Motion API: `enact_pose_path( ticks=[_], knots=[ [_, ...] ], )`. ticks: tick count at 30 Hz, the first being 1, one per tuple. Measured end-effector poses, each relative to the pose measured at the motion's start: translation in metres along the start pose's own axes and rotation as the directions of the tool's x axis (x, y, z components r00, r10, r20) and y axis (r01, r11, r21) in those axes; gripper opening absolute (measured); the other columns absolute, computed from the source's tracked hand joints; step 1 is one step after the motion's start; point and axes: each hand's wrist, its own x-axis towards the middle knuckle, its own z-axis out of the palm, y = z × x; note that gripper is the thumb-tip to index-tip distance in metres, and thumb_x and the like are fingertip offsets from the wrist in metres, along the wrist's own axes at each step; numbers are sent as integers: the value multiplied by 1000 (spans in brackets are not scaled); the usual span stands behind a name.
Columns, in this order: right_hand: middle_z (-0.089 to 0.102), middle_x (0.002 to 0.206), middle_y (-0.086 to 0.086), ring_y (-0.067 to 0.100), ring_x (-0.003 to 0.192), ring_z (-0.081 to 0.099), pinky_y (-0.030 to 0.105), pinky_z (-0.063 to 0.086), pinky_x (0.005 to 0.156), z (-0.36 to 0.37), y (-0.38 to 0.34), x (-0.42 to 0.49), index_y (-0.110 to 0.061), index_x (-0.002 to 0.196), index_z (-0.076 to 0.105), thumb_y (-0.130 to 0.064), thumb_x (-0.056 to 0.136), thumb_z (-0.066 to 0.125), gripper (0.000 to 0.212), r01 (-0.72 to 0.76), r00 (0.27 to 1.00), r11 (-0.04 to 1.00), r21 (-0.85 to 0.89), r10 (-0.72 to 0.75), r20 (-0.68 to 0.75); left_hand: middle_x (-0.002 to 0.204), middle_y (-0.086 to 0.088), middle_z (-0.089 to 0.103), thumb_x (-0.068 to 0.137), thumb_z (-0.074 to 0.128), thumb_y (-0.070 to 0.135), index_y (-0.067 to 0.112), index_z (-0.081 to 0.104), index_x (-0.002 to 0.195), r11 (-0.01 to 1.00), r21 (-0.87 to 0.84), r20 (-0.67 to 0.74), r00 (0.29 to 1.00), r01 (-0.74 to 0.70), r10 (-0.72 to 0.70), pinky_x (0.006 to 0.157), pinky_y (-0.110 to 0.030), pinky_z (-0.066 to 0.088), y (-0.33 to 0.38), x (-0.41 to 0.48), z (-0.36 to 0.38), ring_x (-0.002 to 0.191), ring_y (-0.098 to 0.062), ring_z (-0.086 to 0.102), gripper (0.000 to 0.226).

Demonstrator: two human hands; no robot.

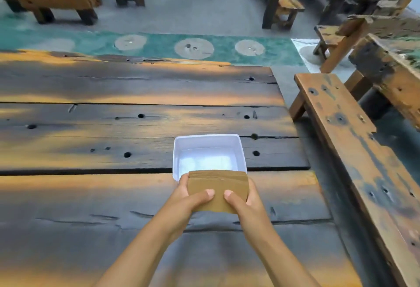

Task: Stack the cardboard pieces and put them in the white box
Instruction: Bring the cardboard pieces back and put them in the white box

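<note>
A stack of brown cardboard pieces is held between both hands, just above the table and over the near rim of the white box. My left hand grips the stack's left side with the thumb on top. My right hand grips the right side the same way. The box is square, open at the top, with nothing visible inside; its near edge is hidden behind the stack.
The box stands on a dark, weathered plank table with knot holes. A wooden bench runs along the table's right side. More benches and tables stand on the grey floor beyond.
</note>
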Motion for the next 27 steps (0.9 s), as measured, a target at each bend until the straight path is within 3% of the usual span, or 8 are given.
enact_pose_path(
  ticks=[5, 9, 12, 15, 19, 22, 24, 27],
  knots=[
    [77, 105, -6, 10, 96, 74, 21, 57, 74, -9, -3, 15, -41, 103, 64, -36, 68, 73, 36, -54, 993, 997, -58, 60, 101, 126, -11, 73, 65, 87, 25, 13, 52, 138, 999, -11, -50, 998, 36, -36, 99, -40, 53, -2, -7, 0, 115, -29, 71, 81],
    [77, 102, -9, 6, 92, 73, 19, 56, 71, -3, -11, 27, -32, 106, 63, -38, 65, 74, 43, -85, 971, 989, -122, 110, 213, 138, -1, 59, 55, 85, 45, 24, 39, 148, 989, 142, -99, 995, 46, -32, 93, -30, 51, 22, -16, -21, 118, -15, 67, 106],
    [74, 109, 3, 9, 93, 70, 28, 56, 79, 8, -20, 32, -23, 110, 61, -36, 65, 74, 48, -111, 927, 964, -241, 188, 326, 132, 7, 60, 54, 83, 56, 26, 44, 147, 868, 492, 34, 995, 64, -93, 100, -31, 52, 51, -9, -43, 117, -6, 63, 105],
    [71, 112, 8, 11, 91, 68, 31, 54, 81, 23, -32, 39, -22, 110, 62, -33, 66, 74, 47, -113, 898, 939, -325, 237, 372, 126, 0, 68, 67, 87, 46, 30, 54, 134, 772, 632, 228, 936, 68, -269, 102, -40, 55, 64, 9, -48, 113, -13, 69, 76],
    [72, 110, 7, 10, 89, 71, 29, 54, 83, 42, -39, 44, -28, 114, 59, -38, 61, 78, 57, -163, 932, 936, -313, 250, 262, 115, -1, 75, 74, 86, 31, 27, 58, 128, 861, 505, 251, 942, 67, -221, 82, -31, 59, 50, 22, -62, 97, -13, 74, 61],
    [67, 122, 13, 24, 108, 70, 44, 53, 101, 60, -25, 41, -19, 132, 51, -35, 60, 82, 80, -258, 956, 955, -148, 275, 106, 116, 0, 74, 72, 86, 31, 26, 54, 129, 924, 373, 172, 971, 90, -164, 76, -27, 59, 35, 23, -73, 96, -12, 75, 65],
    [70, 121, 18, 33, 112, 69, 50, 51, 103, 77, -12, 36, -7, 132, 54, -27, 73, 83, 68, -293, 956, 955, 48, 291, 34, 120, -1, 72, 73, 85, 29, 24, 53, 129, 948, 306, 105, 987, 86, -123, 74, -24, 59, 26, 23, -73, 97, -9, 75, 65],
    [77, 111, 12, 29, 105, 73, 54, 57, 94, 100, 1, 29, -13, 122, 65, -30, 91, 68, 36, -338, 939, 917, 212, 345, 3, 117, 1, 71, 72, 84, 27, 23, 52, 126, 968, 242, 34, 996, 72, -82, 66, -17, 57, 17, 23, -67, 88, -1, 75, 62]
  ],
)
